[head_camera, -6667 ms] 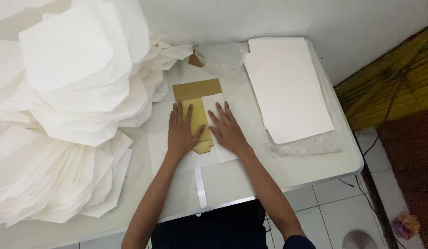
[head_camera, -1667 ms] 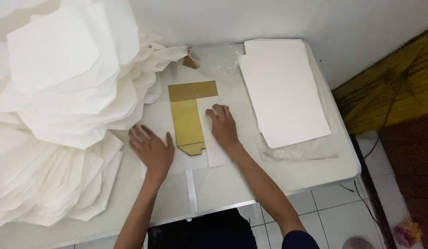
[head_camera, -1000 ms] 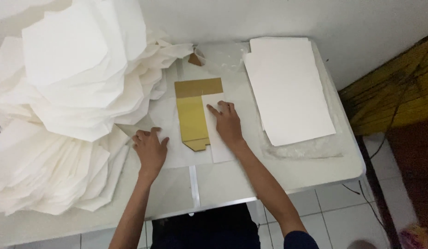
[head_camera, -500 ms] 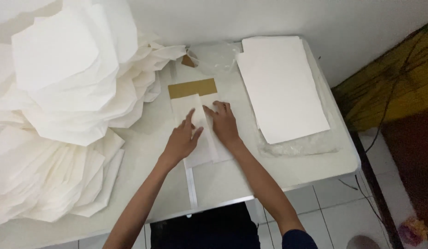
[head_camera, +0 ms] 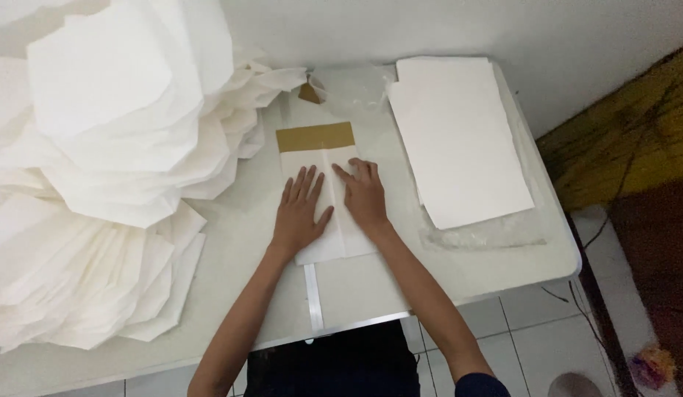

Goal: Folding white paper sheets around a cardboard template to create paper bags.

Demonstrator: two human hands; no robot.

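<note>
A white paper sheet folded over a gold card template [head_camera: 315,137] lies at the middle of the white table [head_camera: 371,283]. Only the template's top gold strip shows beyond the folded paper [head_camera: 334,246]. My left hand [head_camera: 301,213] lies flat on the left flap, fingers spread. My right hand [head_camera: 365,197] presses flat on the right flap, beside the centre seam. Both hands hold nothing; they press the paper down.
A tall heap of folded white paper pieces [head_camera: 98,169] fills the table's left side. A stack of flat white sheets [head_camera: 459,132] on clear plastic wrap lies at the right. A small brown scrap [head_camera: 309,92] sits behind the template. Tiled floor [head_camera: 532,353] lies beyond the table edge.
The paper's flaps have been folded over the gold template, covering all but its top strip. My left hand moved from the table's left onto the folded paper beside my right hand.
</note>
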